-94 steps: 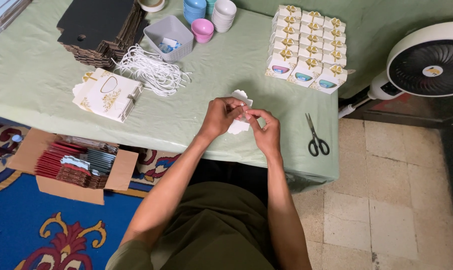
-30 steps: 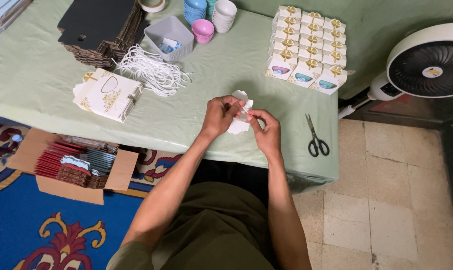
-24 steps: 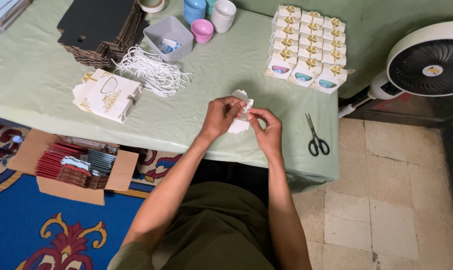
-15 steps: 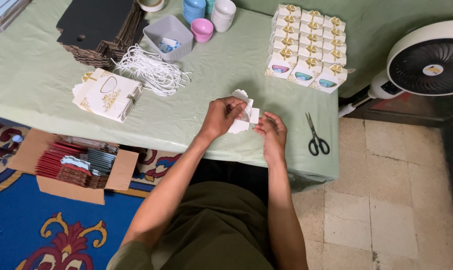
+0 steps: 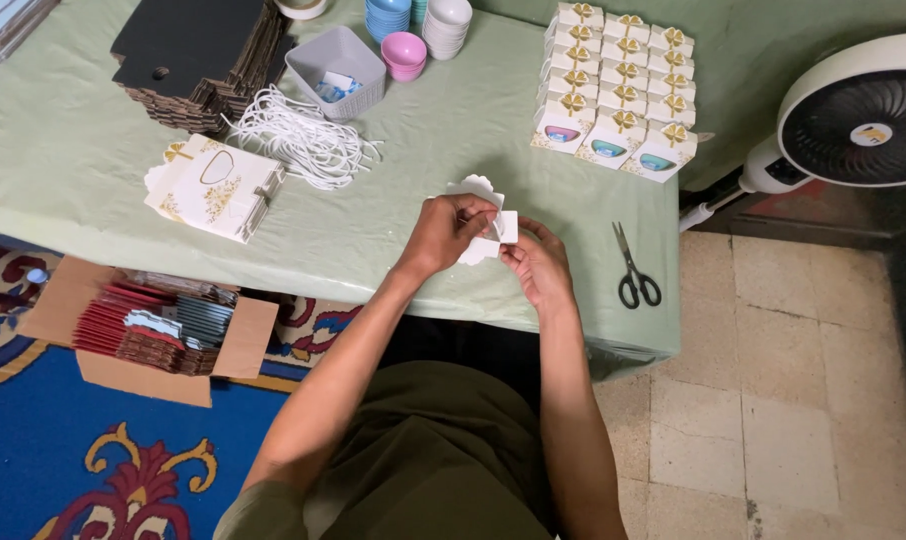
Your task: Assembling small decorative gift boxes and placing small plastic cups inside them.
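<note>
A small white paper box with scalloped flaps (image 5: 480, 189) is held above the front part of the green-covered table (image 5: 393, 215). My left hand (image 5: 445, 233) grips its left side, fingers closed over the top. From the lower right, my right hand (image 5: 536, 265) pinches a flat white flap of the same box. Most of the box is hidden behind my fingers.
Black-handled scissors (image 5: 633, 270) lie to the right of my hands. Finished white boxes with gold bows (image 5: 613, 92) stand at the back right. A stack of flat white boxes (image 5: 213, 188), white cords (image 5: 298, 140), a grey basket (image 5: 338, 68), small bowls (image 5: 405, 52) and black cards (image 5: 198, 55) lie left. A fan (image 5: 863, 115) and a carton (image 5: 148, 325) are on the floor.
My hands have shifted slightly on the box: my right hand slid lower and now pinches a white flap that sticks out. The box stays in the same place.
</note>
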